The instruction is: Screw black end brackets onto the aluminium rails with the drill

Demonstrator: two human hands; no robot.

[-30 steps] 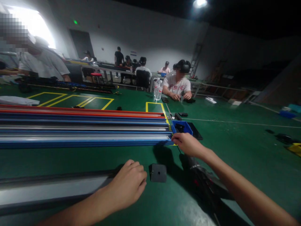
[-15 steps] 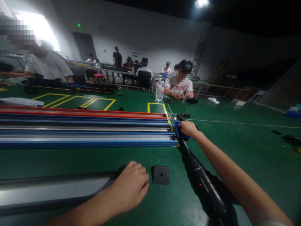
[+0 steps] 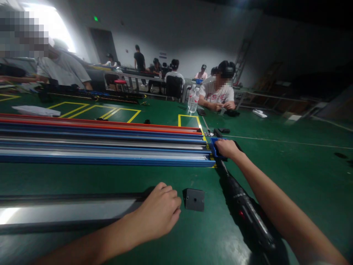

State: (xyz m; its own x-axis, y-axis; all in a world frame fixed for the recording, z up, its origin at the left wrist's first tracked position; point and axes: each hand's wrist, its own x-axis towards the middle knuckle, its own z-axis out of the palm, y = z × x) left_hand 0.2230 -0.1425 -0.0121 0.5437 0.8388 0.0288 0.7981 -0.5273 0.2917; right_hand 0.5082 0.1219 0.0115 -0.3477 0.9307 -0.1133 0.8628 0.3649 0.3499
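My left hand (image 3: 162,209) rests at the right end of a long grey metal channel (image 3: 82,209), its fingers curled down around that end; the fingertips are hidden. Just to its right a square black plate (image 3: 195,200) with a hole in the middle lies on the table. My right hand (image 3: 228,148) reaches into a small blue tray (image 3: 213,146), fingers bent together and pointing down inside. What they grip, if anything, is out of sight. Below my right forearm lies a black electric screwdriver (image 3: 249,209), its bit pointing toward the tray.
Several long blue channels (image 3: 110,159) and an orange-red one (image 3: 110,123) lie side by side across the green table (image 3: 289,165). Clear plastic bottles (image 3: 193,101) stand farther back. A co-worker (image 3: 217,92) sits across the table, another person (image 3: 64,70) at the left.
The view has shifted slightly, so the whole scene sits a little higher and farther right. Both hands keep about the same places, the left at the channel's end, the right in the tray.
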